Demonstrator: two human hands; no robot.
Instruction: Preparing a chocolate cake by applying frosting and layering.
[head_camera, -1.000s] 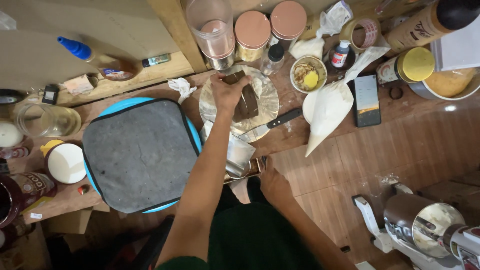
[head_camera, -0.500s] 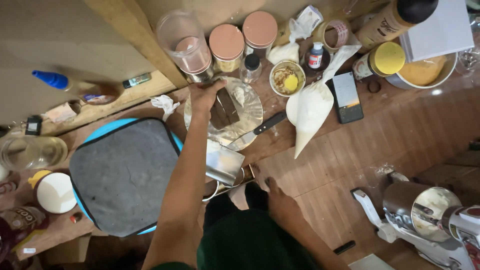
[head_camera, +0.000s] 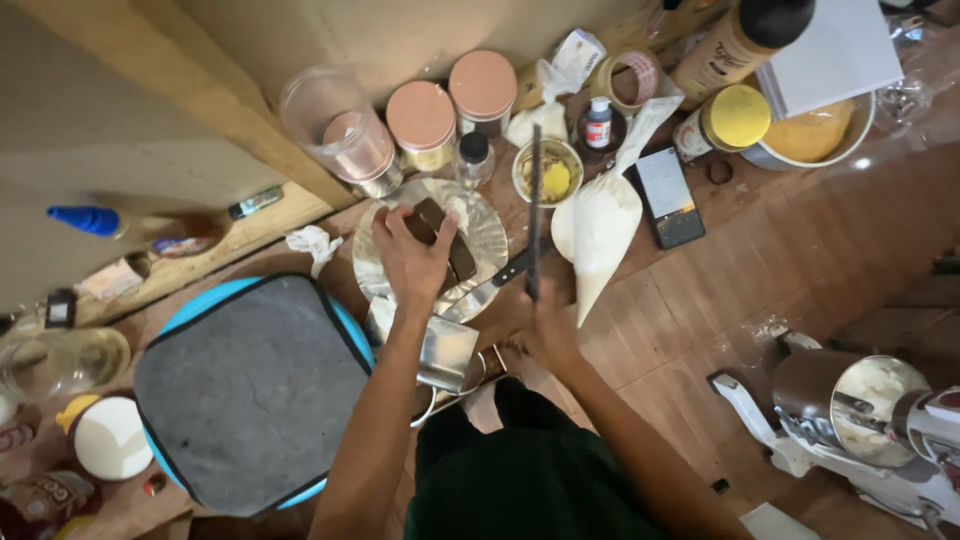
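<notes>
Close to the person there's a big grey mat (head_camera: 250, 395) w/ a blue edge, lying flat on the wood table (head_camera: 800, 260). Just right of it sits a shiny metal cup (head_camera: 445, 352), partly under the left arm. The right hand (head_camera: 545, 325) is closed around the handle of a long thin knife (head_camera: 535, 210); the blade sticks up & away, its tip over a small bowl (head_camera: 547, 172) w/ something yellow in it. A 2nd knife (head_camera: 495, 283) w/ a black handle lies near the plate's edge, btwn the two hands. The left hand (head_camera: 412, 255) is a bit farther out, fingers curled down over a brown chocolate block (head_camera: 445, 240) that sits on a round silver plate (head_camera: 480, 215). The hand is pressing or holding the block; can't tell which. Right of the plate lies a white piping bag (head_camera: 600, 235), full, pointy end toward the person, & next to that a phone (head_camera: 668, 197). At the far right, low down, is a stand mixer (head_camera: 870, 410) w/ a metal bowl. Farther back, by the wall, stand two jars w/ pink lids (head_camera: 450, 105), a clear tub (head_camera: 335, 130), a yellow-lid jar (head_camera: 730, 118) & a roll of tape (head_camera: 630, 80).
</notes>
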